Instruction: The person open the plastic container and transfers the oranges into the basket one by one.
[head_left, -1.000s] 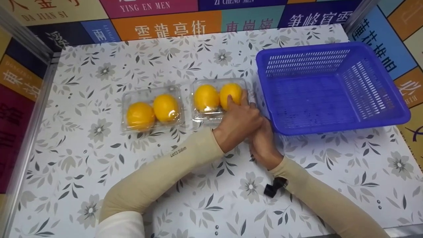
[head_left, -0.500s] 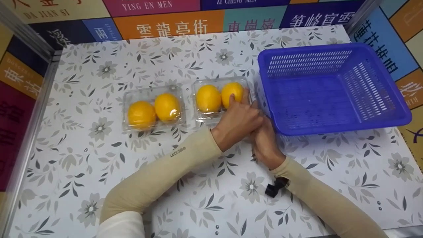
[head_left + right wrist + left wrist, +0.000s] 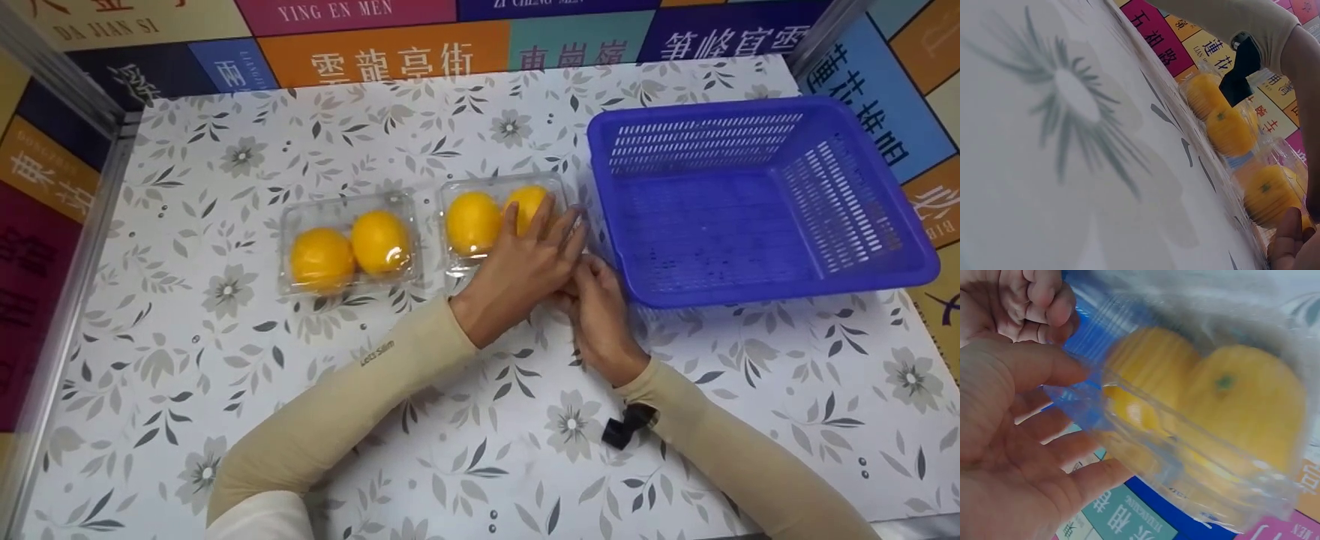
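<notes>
1. Left hand (image 3: 525, 262): fingers spread and straight, laid flat over the right half of the clear plastic clamshell box holding two yellow-orange round fruits (image 3: 469, 196). No curl round the box visible. Judged a steadying hold, pressing the lid down so the light box does not slide.
2. Left wrist view: open palm (image 3: 1010, 455) facing the box wall (image 3: 1213, 427), with the thin plastic flange just beside the thumb.
3. Right hand (image 3: 600, 315): fingers curled, tucked under the left hand at the near right corner of the box. Curled knuckles (image 3: 1027, 298) close to the flange. Cannot tell whether pinching the rim or merely resting against it.
4. Held box: standing on the white floral-patterned surface (image 3: 225, 375), lid side up, between the second box and the basket, near the basket wall.
5. Second clear clamshell box with two like fruits (image 3: 349, 244): just left of the held one, apart from both hands, untouched.
6. Blue perforated plastic basket (image 3: 750, 296): on the surface just right of both hands, open side up, nothing visible inside. Judged within easy reach of the right hand.
7. Black clip (image 3: 622, 427): fixed on the beige right sleeve, clear of the work.
</notes>
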### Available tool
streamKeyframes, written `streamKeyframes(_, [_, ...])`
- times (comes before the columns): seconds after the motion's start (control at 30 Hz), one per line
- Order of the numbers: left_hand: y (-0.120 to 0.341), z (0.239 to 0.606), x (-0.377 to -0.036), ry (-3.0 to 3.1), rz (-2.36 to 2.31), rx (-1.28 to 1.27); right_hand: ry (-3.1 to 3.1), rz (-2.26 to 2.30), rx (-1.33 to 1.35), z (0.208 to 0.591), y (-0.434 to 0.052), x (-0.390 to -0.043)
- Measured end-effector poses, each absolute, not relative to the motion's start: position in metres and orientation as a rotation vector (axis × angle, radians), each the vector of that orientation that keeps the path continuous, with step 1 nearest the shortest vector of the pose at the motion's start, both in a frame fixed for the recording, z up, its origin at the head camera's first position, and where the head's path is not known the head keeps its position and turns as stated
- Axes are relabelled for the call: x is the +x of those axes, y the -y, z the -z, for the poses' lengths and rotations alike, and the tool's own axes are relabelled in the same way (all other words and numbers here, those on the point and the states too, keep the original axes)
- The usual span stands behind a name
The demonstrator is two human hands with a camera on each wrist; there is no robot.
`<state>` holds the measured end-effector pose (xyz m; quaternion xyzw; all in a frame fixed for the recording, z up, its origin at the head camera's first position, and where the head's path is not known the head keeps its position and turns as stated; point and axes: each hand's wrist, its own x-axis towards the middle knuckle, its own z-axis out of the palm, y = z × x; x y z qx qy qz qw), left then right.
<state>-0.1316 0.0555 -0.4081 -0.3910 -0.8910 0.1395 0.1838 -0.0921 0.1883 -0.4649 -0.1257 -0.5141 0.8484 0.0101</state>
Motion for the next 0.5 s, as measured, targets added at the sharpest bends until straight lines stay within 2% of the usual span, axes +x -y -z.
streamKeyframes(0.5, [-0.025, 0.411, -0.125, 2.517, -0.331, -1.088, 1.659, -2.655, -0.328, 0.463, -0.191, -0.091])
